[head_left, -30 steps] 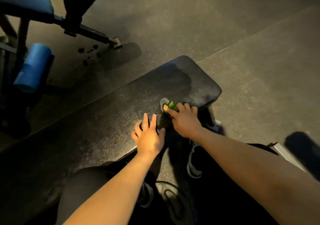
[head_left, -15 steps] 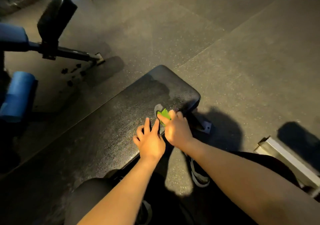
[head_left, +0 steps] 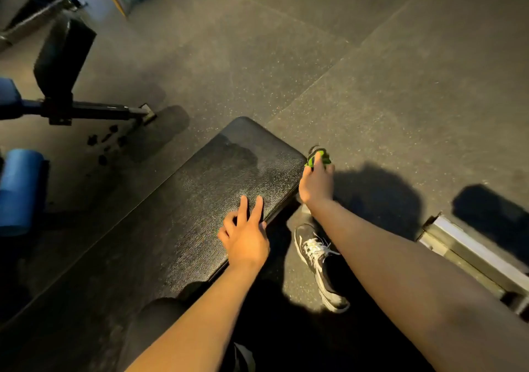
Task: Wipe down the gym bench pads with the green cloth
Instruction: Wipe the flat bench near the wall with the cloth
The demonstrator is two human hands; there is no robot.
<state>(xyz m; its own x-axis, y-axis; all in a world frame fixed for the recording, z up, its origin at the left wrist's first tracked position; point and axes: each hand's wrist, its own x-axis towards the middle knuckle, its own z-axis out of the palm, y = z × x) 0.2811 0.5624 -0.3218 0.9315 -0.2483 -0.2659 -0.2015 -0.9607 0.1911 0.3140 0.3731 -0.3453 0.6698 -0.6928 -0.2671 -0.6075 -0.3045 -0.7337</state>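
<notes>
Black textured vinyl covers the bench pad (head_left: pixel 183 228), and its far end shows a damp-looking sheen, so I judge that end wiped while the long near stretch looks dry and still to do. The left hand (head_left: pixel 246 238) rests on the near edge, two fingers straight, holding nothing. The right hand (head_left: pixel 316 184) pinches the bunched green cloth (head_left: pixel 317 157) just off the pad's corner.

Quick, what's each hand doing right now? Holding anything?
Left hand: open, two fingers straight, resting on the bench pad, holding nothing.
Right hand: grips the green cloth, just past the pad's end corner.
</notes>
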